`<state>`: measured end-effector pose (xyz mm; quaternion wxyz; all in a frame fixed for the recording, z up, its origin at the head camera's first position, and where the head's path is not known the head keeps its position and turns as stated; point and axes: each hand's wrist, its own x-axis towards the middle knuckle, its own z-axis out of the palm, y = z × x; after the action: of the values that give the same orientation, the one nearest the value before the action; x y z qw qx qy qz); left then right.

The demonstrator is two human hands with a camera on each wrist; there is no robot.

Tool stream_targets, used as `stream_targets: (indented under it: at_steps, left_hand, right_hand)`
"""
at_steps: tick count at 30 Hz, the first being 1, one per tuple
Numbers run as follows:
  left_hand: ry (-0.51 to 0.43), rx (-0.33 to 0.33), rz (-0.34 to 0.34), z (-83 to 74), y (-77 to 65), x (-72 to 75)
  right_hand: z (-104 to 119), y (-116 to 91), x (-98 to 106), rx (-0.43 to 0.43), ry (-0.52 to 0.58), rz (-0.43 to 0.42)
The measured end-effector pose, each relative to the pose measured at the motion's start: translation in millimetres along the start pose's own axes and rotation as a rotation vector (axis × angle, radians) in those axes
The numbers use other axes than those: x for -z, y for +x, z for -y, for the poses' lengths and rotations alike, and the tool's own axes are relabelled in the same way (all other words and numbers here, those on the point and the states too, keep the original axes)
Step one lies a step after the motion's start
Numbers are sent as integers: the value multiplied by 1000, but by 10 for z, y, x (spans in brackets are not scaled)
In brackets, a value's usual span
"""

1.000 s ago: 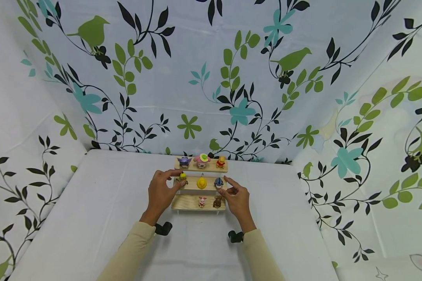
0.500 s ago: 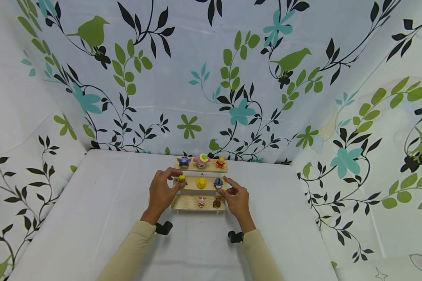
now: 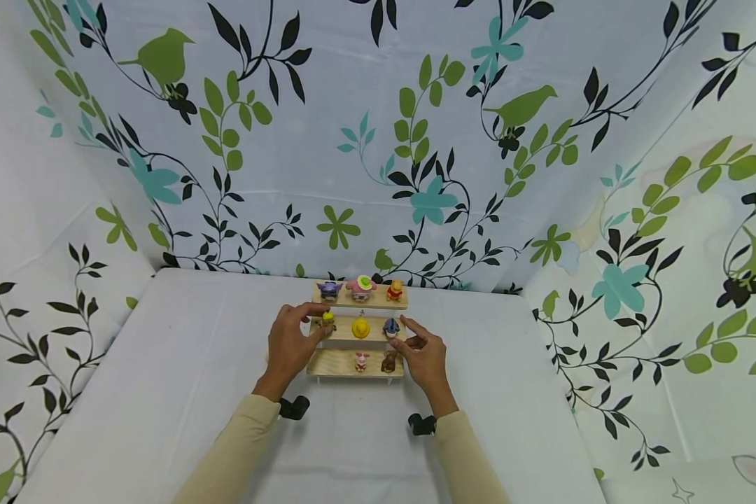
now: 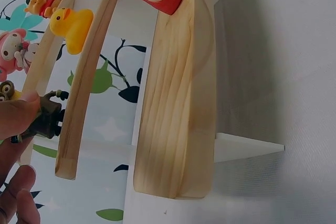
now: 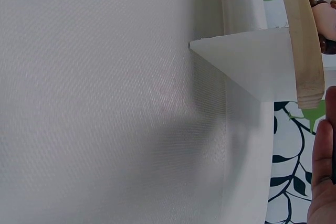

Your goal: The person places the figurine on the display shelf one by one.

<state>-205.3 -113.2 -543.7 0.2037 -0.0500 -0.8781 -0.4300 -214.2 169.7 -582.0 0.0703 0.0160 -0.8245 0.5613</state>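
At the left end of the middle shelf [image 3: 378, 329], my left hand [image 3: 291, 341] pinches a minion figurine [image 4: 47, 116] between thumb and fingers. The thumb lies over its front in the left wrist view. My right hand [image 3: 425, 353] is at the opposite end, with index finger and thumb at the sides of a small blue figurine [image 3: 391, 327]. A yellow rubber duck [image 3: 361, 327] sits between them. In the right wrist view only part of the right hand [image 5: 321, 166] shows, and its fingertips are out of frame.
The top shelf [image 3: 378, 301] bears a purple figurine [image 3: 330, 290], a pink one [image 3: 360, 288] and a bear in red [image 3: 395, 290]. A pink pig figurine [image 3: 362, 361] and a brown figurine [image 3: 388, 362] stand on the bottom shelf [image 3: 334, 364]. White supports [image 5: 252, 59] carry the shelves.
My left hand and the minion figurine have shifted very slightly at the same spot on the middle shelf. The right hand has stayed still.
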Motion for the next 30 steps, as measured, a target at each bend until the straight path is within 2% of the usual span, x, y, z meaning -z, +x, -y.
stream_targets:
  at_steps: [6,16,30]
  left_hand:
    - [-15,-14,3,13,-4,2]
    - [11,14,27,18,-5,14]
    - [7,9,32,25,5,24]
  right_hand:
    - [-6,7,-1,12,10,0]
    - [-22,9,-4,12,18,2]
    - [4,3,-3,-2,8,3]
